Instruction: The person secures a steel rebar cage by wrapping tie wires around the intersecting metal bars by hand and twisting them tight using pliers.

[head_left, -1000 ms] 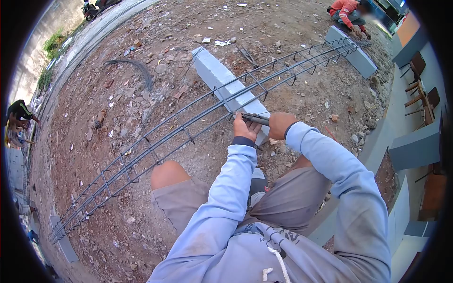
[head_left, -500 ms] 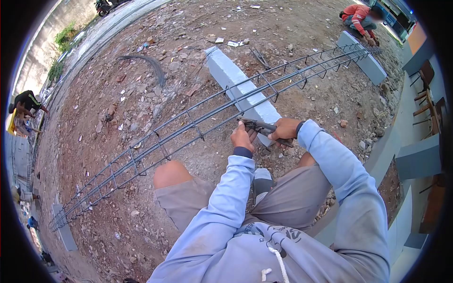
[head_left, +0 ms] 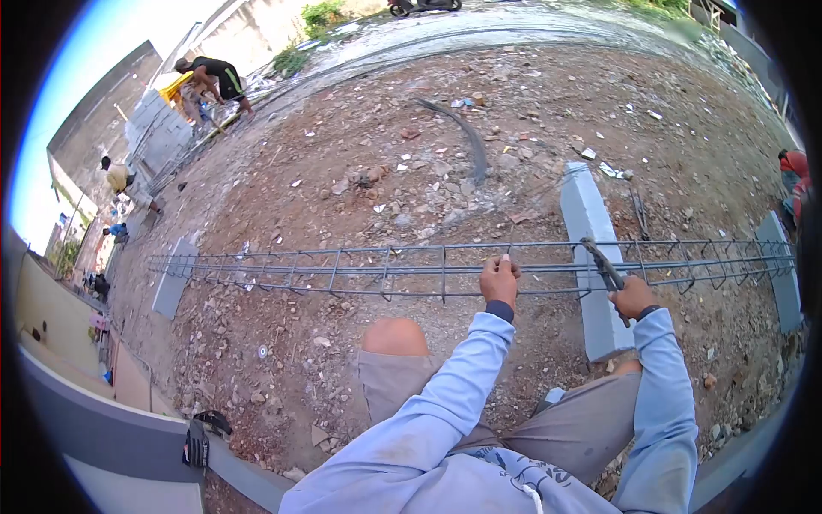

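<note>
A long rebar cage (head_left: pixel 390 271) of thin bars and square stirrups stretches across the view, resting on pale blocks. My left hand (head_left: pixel 499 281) is over its middle bars, fingers closed together just below the upper bar; what they pinch is too small to make out. My right hand (head_left: pixel 634 298) is wrapped around the handles of dark pincers (head_left: pixel 606 264). Their head reaches up and left to the upper bar, above the middle block (head_left: pixel 589 206); I cannot tell whether it touches the bar.
Blocks also support the cage at the left (head_left: pixel 175 278) and right (head_left: pixel 777 248). A bundle of wire (head_left: pixel 471 137) and a dark long-handled tool (head_left: pixel 639 212) lie on the rubble ground beyond. People work at the far left, and a person in red (head_left: pixel 796 176) is at the right edge.
My view has swung left. My hands have moved apart: the left hand is now at the cage's bars, away from the pincers, while the right hand holds the pincers up against the cage area.
</note>
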### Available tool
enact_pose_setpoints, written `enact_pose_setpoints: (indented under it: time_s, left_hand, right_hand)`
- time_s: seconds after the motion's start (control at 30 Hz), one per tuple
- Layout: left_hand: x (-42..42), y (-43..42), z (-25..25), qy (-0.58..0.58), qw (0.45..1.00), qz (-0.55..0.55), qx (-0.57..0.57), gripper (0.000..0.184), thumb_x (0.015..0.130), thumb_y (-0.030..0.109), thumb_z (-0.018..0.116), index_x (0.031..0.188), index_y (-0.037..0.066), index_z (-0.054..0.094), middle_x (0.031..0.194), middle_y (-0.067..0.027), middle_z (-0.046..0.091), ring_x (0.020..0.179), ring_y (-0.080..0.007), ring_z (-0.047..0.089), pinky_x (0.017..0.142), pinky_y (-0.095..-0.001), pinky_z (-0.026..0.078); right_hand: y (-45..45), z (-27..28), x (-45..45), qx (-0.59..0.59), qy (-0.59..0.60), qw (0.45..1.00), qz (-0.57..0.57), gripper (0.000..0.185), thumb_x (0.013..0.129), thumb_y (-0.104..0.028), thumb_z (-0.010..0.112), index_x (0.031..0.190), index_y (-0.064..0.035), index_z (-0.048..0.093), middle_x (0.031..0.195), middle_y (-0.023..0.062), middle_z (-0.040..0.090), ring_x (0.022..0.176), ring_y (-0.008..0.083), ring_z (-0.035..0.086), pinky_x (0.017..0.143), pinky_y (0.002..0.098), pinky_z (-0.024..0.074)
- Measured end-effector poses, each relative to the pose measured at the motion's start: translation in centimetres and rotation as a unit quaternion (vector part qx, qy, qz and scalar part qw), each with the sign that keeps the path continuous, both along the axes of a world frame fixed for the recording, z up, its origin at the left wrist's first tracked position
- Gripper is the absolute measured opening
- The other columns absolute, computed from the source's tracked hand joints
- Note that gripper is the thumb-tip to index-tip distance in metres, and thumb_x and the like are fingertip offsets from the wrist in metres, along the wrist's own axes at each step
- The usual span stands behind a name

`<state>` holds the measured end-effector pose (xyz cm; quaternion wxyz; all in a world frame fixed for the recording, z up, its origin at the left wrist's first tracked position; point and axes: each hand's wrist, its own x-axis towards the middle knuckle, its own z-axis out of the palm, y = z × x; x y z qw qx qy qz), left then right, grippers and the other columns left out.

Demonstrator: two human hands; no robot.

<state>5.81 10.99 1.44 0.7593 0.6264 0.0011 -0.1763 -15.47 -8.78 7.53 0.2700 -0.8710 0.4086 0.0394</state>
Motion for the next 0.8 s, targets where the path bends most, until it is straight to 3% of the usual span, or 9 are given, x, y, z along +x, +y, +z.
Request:
enact_pose_setpoints:
  time_s: [0.1,0.23,0.33,0.37,0.47,0.53,0.6,0.67,0.8]
  left_hand:
    - [0.2,0.4,1.5,-0.11,0.992,0.003,0.069,0.021,0.091,0.022,0.058,0.082,0.003,0.06,0.067,-0.0011,0.058,0.058,-0.0073,0.053,0.049,-0.0229,0.04]
    - [-0.5,0.3,4.3,-0.164,0.985,-0.029,0.053,0.021,0.089,0.023,0.061,0.083,0.003,0.063,0.063,0.0017,0.055,0.056,-0.0061,0.049,0.05,-0.024,0.039]
    - [-0.4,0.8,7.1,-0.228,0.968,-0.05,0.093,0.021,0.09,0.023,0.061,0.084,0.004,0.063,0.062,0.002,0.054,0.056,-0.0058,0.048,0.051,-0.0246,0.039]
    - [-0.1,1.1,8.1,-0.256,0.959,-0.064,0.104,0.022,0.088,0.024,0.062,0.086,0.003,0.064,0.063,-0.0021,0.059,0.056,-0.0094,0.052,0.053,-0.0277,0.042]
    - [0.1,2.0,12.0,-0.352,0.919,-0.094,0.154,0.024,0.086,0.025,0.063,0.087,0.002,0.065,0.067,-0.008,0.063,0.059,-0.0151,0.058,0.056,-0.0304,0.045]
    - [1.1,2.5,13.7,-0.383,0.892,-0.161,0.178,0.025,0.084,0.025,0.064,0.088,0.001,0.066,0.07,-0.0121,0.065,0.062,-0.0193,0.062,0.058,-0.0325,0.047]
    - [2.1,2.8,15.2,-0.415,0.867,-0.212,0.177,0.024,0.084,0.024,0.065,0.087,0.001,0.066,0.07,-0.0118,0.064,0.061,-0.019,0.062,0.057,-0.0327,0.047]
    - [3.5,3.4,16.7,-0.449,0.849,-0.238,0.146,0.021,0.083,0.021,0.065,0.088,0.001,0.066,0.069,-0.0121,0.064,0.061,-0.0194,0.062,0.057,-0.0329,0.047]
    - [6.3,5.4,19.6,-0.538,0.801,-0.203,0.166,0.018,0.082,0.018,0.065,0.089,0.0,0.066,0.069,-0.0119,0.064,0.062,-0.0195,0.063,0.057,-0.0325,0.048]
  right_hand:
    - [0.9,2.3,1.3,-0.109,0.052,0.99,-0.079,0.038,0.076,-0.029,0.066,0.098,0.002,0.062,0.103,0.0242,0.063,0.097,0.0384,0.061,0.084,0.0459,0.0488]
    - [0.5,0.9,2.2,-0.124,0.19,0.971,-0.068,0.045,0.08,-0.03,0.064,0.113,-0.0008,0.054,0.118,0.0232,0.056,0.104,0.0359,0.06,0.088,0.044,0.0492]
    - [0.1,-0.1,3.5,-0.142,0.181,0.972,-0.041,0.046,0.077,-0.033,0.067,0.106,0.0021,0.059,0.112,0.0222,0.06,0.105,0.037,0.059,0.091,0.0419,0.0481]
    - [-0.3,-1.6,4.0,-0.214,0.142,0.966,-0.029,0.043,0.081,-0.031,0.063,0.108,0.0018,0.059,0.109,0.0223,0.061,0.104,0.0356,0.059,0.089,0.0414,0.0478]
    - [2.6,2.6,6.5,-0.161,-0.153,0.975,0.02,0.03,0.088,-0.023,0.057,0.106,0.0015,0.06,0.104,0.0211,0.06,0.102,0.0351,0.057,0.085,0.0414,0.0465]
    - [5.7,5.0,8.4,-0.179,-0.373,0.907,0.073,0.025,0.092,-0.016,0.051,0.105,0.0031,0.06,0.1,0.0218,0.06,0.095,0.035,0.059,0.081,0.0406,0.0462]
    - [9.9,8.2,10.0,-0.102,-0.415,0.896,0.124,0.024,0.091,-0.015,0.053,0.104,0.0028,0.06,0.099,0.0204,0.061,0.093,0.0353,0.059,0.082,0.0388,0.0463]
    - [12.7,8.7,11.6,-0.126,-0.453,0.859,0.201,0.02,0.091,-0.013,0.053,0.102,0.0026,0.061,0.09,0.0168,0.064,0.082,0.0282,0.063,0.074,0.0346,0.0489]
    - [15.1,7.7,14.4,0.132,-0.463,0.866,0.131,0.015,0.09,-0.008,0.052,0.098,0.0012,0.061,0.075,0.01,0.063,0.065,0.0154,0.06,0.06,0.029,0.048]
